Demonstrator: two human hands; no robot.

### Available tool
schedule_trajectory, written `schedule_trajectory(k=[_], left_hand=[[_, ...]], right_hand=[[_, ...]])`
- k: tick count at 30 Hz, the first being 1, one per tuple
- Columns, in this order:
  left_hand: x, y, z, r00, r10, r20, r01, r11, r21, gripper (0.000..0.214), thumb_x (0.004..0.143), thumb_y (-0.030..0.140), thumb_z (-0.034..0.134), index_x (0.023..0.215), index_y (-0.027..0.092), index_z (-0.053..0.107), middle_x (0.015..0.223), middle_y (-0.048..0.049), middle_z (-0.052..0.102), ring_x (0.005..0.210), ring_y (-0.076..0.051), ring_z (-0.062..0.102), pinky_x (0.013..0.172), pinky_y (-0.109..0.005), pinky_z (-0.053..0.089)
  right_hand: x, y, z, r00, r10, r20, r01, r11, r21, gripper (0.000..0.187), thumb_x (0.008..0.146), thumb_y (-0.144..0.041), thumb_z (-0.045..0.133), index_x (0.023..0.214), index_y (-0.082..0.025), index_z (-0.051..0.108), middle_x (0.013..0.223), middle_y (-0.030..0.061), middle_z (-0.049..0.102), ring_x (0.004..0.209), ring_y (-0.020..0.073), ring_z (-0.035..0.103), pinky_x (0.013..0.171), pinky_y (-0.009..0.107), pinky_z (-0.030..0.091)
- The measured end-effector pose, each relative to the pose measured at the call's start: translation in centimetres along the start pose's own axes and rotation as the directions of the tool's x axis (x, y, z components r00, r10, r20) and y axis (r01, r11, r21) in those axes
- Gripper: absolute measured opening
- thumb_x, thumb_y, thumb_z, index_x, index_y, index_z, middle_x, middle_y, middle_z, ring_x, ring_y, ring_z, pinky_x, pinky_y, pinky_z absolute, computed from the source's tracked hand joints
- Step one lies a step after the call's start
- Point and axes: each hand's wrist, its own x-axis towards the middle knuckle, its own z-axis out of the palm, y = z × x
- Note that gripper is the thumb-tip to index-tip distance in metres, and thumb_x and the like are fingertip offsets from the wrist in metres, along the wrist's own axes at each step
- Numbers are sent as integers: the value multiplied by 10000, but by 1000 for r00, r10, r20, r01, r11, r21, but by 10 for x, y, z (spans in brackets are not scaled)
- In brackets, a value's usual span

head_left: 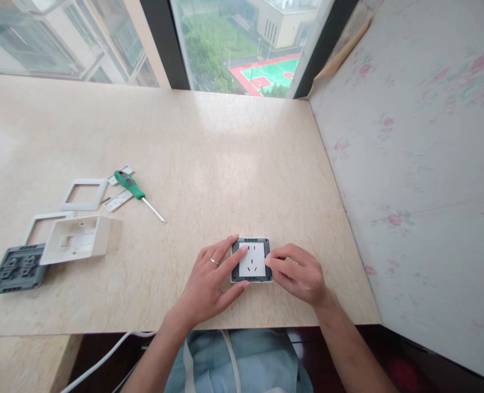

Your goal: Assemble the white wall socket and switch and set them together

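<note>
A wall socket (252,264) with a white slotted face and a grey surround lies face up near the counter's front edge. My left hand (213,278), with a ring on one finger, grips it from the left. Its thumb is at the near edge, one fingertip rests on the white face and others reach the far left corner. My right hand (299,270) is closed in a pinch at the socket's right side. Whatever is between those fingertips, if anything, is hidden. A white rim shows under the grey surround.
At left lie a green-handled screwdriver (130,184), a white frame (66,195), white strips (118,201), an open white box (98,240) and a grey socket frame (16,268). A window stands behind; a papered wall (409,180) bounds the right. A white cable (102,357) hangs below the edge.
</note>
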Motion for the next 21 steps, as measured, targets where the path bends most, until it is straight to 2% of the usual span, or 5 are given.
schedule_trajectory(k=[4,13,21], left_hand=[[0,0,1,1000,1,-10,-1,1000,-13,578,964,385,588,1495,240,414,1584,-158,387,1421,-303,427,1088,-442,384],[-1,-1,2,1000,-10,1,10,1000,-15,591,966,404,589,1504,256,397,1594,-144,378,1425,-300,424,1099,-448,379],[-1,0,2,1000,-21,1,21,1000,-12,598,959,405,595,1508,259,407,1599,-135,378,1417,-302,437,1102,-444,379]], right_hand=[[-1,1,2,1000,-13,26,12,999,31,311,838,7,637,1067,-194,701,904,81,704,769,158,648,638,282,541],[-3,3,3,995,64,72,-71,993,91,319,851,-11,623,1095,-198,708,1016,98,622,872,174,622,678,299,567],[-3,1,-3,997,77,-27,-74,992,101,316,857,-34,613,1105,-206,707,986,80,629,861,174,634,659,300,570]])
